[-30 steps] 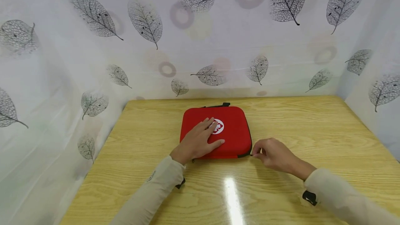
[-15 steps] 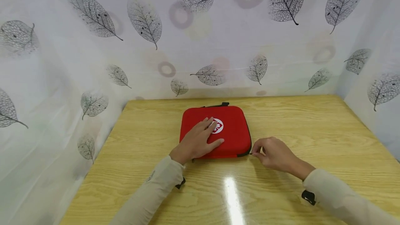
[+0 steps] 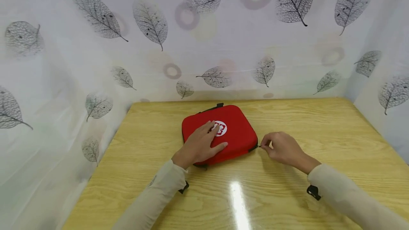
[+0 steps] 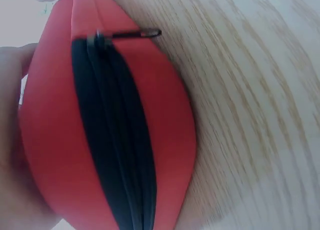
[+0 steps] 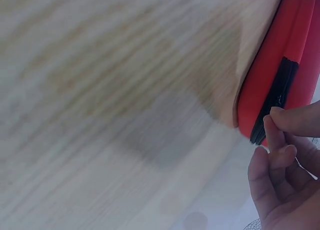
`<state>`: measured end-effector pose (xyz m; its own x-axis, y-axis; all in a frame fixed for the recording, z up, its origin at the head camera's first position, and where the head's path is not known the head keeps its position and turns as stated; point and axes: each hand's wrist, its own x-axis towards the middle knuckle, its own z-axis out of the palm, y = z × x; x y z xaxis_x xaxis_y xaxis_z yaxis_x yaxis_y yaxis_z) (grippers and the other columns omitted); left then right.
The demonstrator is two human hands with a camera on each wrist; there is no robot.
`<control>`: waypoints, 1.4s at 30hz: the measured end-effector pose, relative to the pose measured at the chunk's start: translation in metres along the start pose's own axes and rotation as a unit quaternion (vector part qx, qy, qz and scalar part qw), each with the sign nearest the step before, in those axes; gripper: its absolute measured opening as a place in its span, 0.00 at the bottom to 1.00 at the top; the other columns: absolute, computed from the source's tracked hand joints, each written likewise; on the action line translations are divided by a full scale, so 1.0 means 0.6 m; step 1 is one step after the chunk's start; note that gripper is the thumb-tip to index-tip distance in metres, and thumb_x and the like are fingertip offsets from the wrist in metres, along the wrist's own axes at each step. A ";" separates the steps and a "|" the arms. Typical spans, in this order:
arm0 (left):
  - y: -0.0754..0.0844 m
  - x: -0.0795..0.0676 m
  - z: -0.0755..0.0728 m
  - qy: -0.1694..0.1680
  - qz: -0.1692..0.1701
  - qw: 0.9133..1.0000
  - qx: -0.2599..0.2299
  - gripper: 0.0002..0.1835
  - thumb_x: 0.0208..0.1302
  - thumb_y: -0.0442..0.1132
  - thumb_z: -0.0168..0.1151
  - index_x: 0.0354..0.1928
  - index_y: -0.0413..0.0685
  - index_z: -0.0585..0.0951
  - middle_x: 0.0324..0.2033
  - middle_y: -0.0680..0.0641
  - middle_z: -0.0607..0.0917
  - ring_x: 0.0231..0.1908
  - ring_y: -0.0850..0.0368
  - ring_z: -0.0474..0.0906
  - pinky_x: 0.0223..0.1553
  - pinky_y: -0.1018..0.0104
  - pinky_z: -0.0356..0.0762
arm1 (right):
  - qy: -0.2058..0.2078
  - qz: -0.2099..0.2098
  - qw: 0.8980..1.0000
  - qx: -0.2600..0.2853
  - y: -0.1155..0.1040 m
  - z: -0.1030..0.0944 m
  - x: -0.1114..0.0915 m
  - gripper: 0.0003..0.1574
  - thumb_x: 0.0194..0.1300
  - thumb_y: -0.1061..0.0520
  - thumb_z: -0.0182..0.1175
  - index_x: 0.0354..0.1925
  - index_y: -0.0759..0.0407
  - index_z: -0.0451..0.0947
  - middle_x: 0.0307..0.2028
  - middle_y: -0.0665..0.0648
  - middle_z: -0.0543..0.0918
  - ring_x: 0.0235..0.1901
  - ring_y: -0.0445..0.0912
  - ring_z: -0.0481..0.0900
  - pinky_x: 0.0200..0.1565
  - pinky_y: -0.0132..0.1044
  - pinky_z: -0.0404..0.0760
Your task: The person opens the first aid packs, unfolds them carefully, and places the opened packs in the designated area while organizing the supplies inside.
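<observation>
A red zippered first-aid case [image 3: 239, 127] with a white round emblem lies turned at an angle on the table. My left hand [image 3: 200, 144] rests on its lid with fingers spread, partly covering the emblem. At the case's near right corner, thumb and forefinger of my right hand [image 3: 282, 149] pinch a small zipper pull [image 3: 259, 146]. The right wrist view has those fingertips at the black zipper [image 5: 282, 84], hiding most of the pull. Another zipper pull [image 4: 135, 34] sticks out at the end of a black zipper stretch [image 4: 117, 130] in the left wrist view.
The wood-grained table [image 3: 143, 134] carries the case near its middle. A black carry strap [image 3: 211, 108] stands at the case's far side. Behind the table and along both sides hangs a pale curtain [image 3: 127, 56] printed with leaves.
The case has rotated counterclockwise under my left hand, its right corner swinging away from me. My right hand has moved slightly farther off with the pinched zipper pull.
</observation>
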<state>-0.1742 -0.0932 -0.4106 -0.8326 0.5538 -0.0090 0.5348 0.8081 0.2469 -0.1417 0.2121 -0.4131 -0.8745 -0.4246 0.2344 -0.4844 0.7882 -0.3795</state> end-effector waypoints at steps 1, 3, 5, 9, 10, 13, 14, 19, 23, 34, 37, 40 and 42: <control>0.000 -0.001 0.000 0.002 -0.001 1.000 -0.001 0.42 0.72 0.67 0.49 0.77 0.48 0.63 0.77 0.43 0.58 0.76 0.46 0.54 0.75 0.52 0.55 | 0.000 0.005 1.000 -0.001 0.003 0.000 0.003 0.05 0.57 0.66 0.72 0.28 0.58 0.86 0.25 0.46 0.84 0.20 0.35 0.72 0.24 0.33 0.74; -0.001 -0.002 -0.001 0.006 -0.001 1.000 0.000 0.41 0.72 0.67 0.50 0.77 0.48 0.64 0.77 0.42 0.59 0.76 0.45 0.55 0.74 0.52 0.55 | 0.000 0.014 1.000 -0.004 0.009 -0.001 0.010 0.04 0.57 0.66 0.71 0.28 0.58 0.86 0.25 0.46 0.84 0.20 0.36 0.72 0.24 0.33 0.73; -0.002 -0.003 0.000 0.008 -0.002 1.000 0.002 0.42 0.72 0.67 0.49 0.77 0.48 0.64 0.76 0.42 0.59 0.76 0.45 0.55 0.74 0.52 0.55 | -0.002 0.022 1.000 -0.004 0.014 -0.001 0.018 0.05 0.57 0.66 0.69 0.28 0.58 0.86 0.25 0.46 0.84 0.20 0.37 0.71 0.23 0.34 0.73; -0.003 -0.006 0.000 0.007 -0.001 1.000 0.007 0.42 0.72 0.67 0.49 0.77 0.46 0.64 0.77 0.42 0.59 0.76 0.45 0.54 0.74 0.52 0.55 | -0.005 0.032 0.999 -0.002 0.022 -0.003 0.035 0.05 0.57 0.67 0.67 0.29 0.59 0.86 0.25 0.47 0.85 0.20 0.39 0.71 0.24 0.35 0.73; -0.003 -0.007 0.000 0.007 -0.001 1.000 0.008 0.42 0.72 0.67 0.49 0.77 0.46 0.63 0.77 0.43 0.59 0.76 0.45 0.54 0.75 0.53 0.55 | -0.005 0.033 0.999 -0.001 0.023 -0.003 0.040 0.05 0.57 0.67 0.67 0.29 0.59 0.86 0.25 0.48 0.85 0.20 0.39 0.71 0.24 0.36 0.73; -0.003 -0.009 -0.001 0.006 0.007 1.000 0.012 0.42 0.73 0.66 0.50 0.77 0.44 0.63 0.78 0.44 0.58 0.77 0.47 0.53 0.75 0.54 0.53 | -0.005 0.036 0.999 -0.003 0.028 -0.005 0.052 0.05 0.57 0.67 0.66 0.29 0.59 0.87 0.25 0.48 0.85 0.21 0.41 0.73 0.24 0.38 0.75; -0.003 -0.009 -0.002 0.006 0.010 1.000 0.013 0.42 0.73 0.65 0.50 0.77 0.43 0.63 0.78 0.44 0.58 0.77 0.47 0.52 0.75 0.54 0.52 | -0.005 0.038 0.999 -0.007 0.030 -0.004 0.056 0.05 0.57 0.67 0.66 0.29 0.60 0.87 0.25 0.48 0.85 0.21 0.41 0.74 0.24 0.39 0.75; 0.001 -0.011 -0.005 -0.002 0.022 1.000 0.010 0.43 0.73 0.65 0.50 0.77 0.40 0.61 0.78 0.44 0.58 0.77 0.48 0.51 0.76 0.56 0.51 | -0.005 0.046 0.999 -0.019 0.039 -0.003 0.074 0.05 0.58 0.67 0.65 0.31 0.61 0.87 0.26 0.50 0.86 0.23 0.44 0.77 0.26 0.42 0.79; 0.002 -0.013 -0.005 0.000 0.022 1.000 0.003 0.43 0.73 0.64 0.51 0.77 0.39 0.61 0.77 0.44 0.59 0.77 0.48 0.52 0.75 0.56 0.52 | -0.007 0.054 0.998 -0.014 0.043 -0.004 0.089 0.05 0.58 0.67 0.64 0.32 0.63 0.87 0.27 0.52 0.86 0.25 0.47 0.80 0.28 0.45 0.81; 0.006 -0.021 -0.004 0.014 0.027 0.999 0.014 0.41 0.72 0.64 0.53 0.75 0.43 0.66 0.74 0.43 0.64 0.74 0.47 0.58 0.73 0.55 0.58 | -0.015 0.069 0.998 -0.005 0.053 0.002 0.124 0.06 0.62 0.65 0.64 0.36 0.65 0.87 0.32 0.57 0.88 0.29 0.52 0.83 0.32 0.50 0.84; 0.008 -0.022 -0.002 0.015 0.025 1.000 0.010 0.40 0.71 0.64 0.54 0.75 0.45 0.67 0.74 0.43 0.64 0.74 0.46 0.59 0.73 0.54 0.59 | -0.009 0.071 0.997 -0.004 0.058 0.007 0.132 0.06 0.62 0.65 0.64 0.36 0.65 0.87 0.32 0.58 0.88 0.31 0.53 0.84 0.33 0.51 0.84; 0.009 -0.021 -0.002 0.012 0.027 1.000 0.006 0.41 0.71 0.65 0.54 0.75 0.44 0.67 0.75 0.43 0.63 0.74 0.46 0.58 0.73 0.55 0.59 | -0.003 0.074 0.997 -0.002 0.061 0.010 0.141 0.07 0.62 0.65 0.63 0.36 0.65 0.87 0.33 0.58 0.88 0.32 0.54 0.84 0.33 0.52 0.83; 0.010 -0.020 -0.001 0.010 0.031 0.999 0.003 0.43 0.71 0.66 0.53 0.75 0.42 0.66 0.76 0.43 0.62 0.75 0.47 0.57 0.73 0.56 0.58 | -0.001 0.079 0.997 0.001 0.062 0.012 0.147 0.08 0.62 0.65 0.63 0.37 0.65 0.87 0.33 0.58 0.88 0.32 0.54 0.84 0.33 0.52 0.83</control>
<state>-0.1611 -0.0950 -0.4087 -0.8009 0.5983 0.0262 0.5860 0.7739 0.2402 -0.2372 0.2005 -0.4131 -0.9400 -0.2959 0.1697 -0.3404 0.8446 -0.4131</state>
